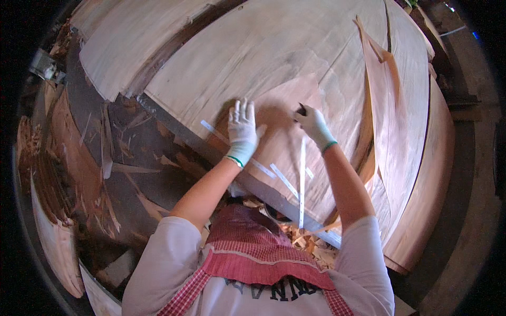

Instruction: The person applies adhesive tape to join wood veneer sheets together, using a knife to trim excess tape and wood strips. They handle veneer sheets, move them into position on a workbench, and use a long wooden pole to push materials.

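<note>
- Fingers of the left hand (241,131) lie spread and flat on a reddish veneer patch (282,113), holding nothing.
- Right hand (313,124) is curled around a small dark tool (301,109); most of the tool is hidden, perhaps a knife.
- Patch sits at the centre of the pale veneer sheet (295,47), its long side running from 7 to 1 o'clock.
- White tape strips (302,181) lie at 6 o'clock of the hands; the longest one runs 12 to 6.
</note>
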### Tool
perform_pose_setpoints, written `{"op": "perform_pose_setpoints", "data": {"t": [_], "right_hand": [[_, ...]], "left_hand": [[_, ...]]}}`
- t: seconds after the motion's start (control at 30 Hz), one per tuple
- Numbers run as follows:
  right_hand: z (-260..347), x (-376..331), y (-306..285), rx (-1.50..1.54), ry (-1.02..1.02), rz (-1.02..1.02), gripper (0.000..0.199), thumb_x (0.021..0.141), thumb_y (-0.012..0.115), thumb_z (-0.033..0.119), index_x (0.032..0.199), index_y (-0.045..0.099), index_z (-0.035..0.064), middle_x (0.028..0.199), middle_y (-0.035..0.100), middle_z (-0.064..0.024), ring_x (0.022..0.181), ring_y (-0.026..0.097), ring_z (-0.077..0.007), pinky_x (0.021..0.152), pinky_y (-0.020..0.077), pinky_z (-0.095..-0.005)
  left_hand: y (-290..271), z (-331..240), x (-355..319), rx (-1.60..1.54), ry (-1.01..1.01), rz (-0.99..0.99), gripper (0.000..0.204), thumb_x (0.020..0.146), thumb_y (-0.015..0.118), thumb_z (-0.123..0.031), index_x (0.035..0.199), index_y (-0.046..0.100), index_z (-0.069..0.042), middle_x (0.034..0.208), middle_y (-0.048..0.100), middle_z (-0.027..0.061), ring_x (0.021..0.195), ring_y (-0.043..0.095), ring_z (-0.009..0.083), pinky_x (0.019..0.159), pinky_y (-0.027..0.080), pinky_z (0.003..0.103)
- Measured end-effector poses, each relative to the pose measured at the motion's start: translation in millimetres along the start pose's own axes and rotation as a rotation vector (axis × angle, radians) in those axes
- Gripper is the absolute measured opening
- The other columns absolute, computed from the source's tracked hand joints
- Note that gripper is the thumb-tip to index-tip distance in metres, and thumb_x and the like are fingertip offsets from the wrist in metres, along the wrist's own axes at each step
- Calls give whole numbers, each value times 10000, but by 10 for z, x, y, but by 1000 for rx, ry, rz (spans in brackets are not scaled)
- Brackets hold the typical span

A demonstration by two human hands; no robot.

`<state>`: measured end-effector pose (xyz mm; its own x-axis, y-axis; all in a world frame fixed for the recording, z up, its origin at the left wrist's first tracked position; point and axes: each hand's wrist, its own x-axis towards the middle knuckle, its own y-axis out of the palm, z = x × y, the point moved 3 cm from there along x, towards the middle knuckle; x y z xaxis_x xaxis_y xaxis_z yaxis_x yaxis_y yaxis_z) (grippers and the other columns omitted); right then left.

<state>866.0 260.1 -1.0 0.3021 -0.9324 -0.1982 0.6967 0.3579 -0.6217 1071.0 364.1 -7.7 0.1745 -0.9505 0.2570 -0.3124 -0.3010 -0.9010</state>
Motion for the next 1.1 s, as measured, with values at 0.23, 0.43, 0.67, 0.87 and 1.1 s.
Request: {"op": "perform_pose_setpoints", "data": {"t": [0.23,0.43,0.67,0.87,1.1], "right_hand": [[691,970,561,-391,-16,46,349,819,636,331,910,684,-2,868,657,-250,846,637,-426,732,514,-448],[341,337,621,-217,47,-83,348,862,599,317,1005,675,10,836,683,-218,760,670,-359,660,534,-423],[-188,685,-728,69,149,-267,337,855,675,312,882,644,-23,736,656,-79,619,582,-159,564,454,-330],[-628,1796,-818,-420,130,-246,410,761,727,368,908,684,-11,834,678,-224,804,662,-365,738,515,-415],[-407,932,-836,-236,308,-259,399,806,681,364,899,678,-24,760,683,-174,691,659,-322,644,518,-392]], "left_hand": [[461,386,695,-169,337,98,524,899,451,-87,1416,370,-65,1440,434,115,1335,408,261,1134,271,401],[353,-82,722,473,329,317,480,950,377,-185,1419,392,-82,1480,391,120,1385,340,261,1162,183,418],[347,-345,1208,110,313,252,636,847,618,-338,1382,418,-60,1466,405,116,1388,323,272,1161,199,430],[1136,-998,1982,-53,532,249,542,920,479,-153,1437,341,-67,1495,355,137,1406,289,285,1160,216,408],[1155,-1282,1918,427,610,364,465,970,365,-198,1433,399,-191,1442,413,205,1374,340,346,1128,203,504]]}}
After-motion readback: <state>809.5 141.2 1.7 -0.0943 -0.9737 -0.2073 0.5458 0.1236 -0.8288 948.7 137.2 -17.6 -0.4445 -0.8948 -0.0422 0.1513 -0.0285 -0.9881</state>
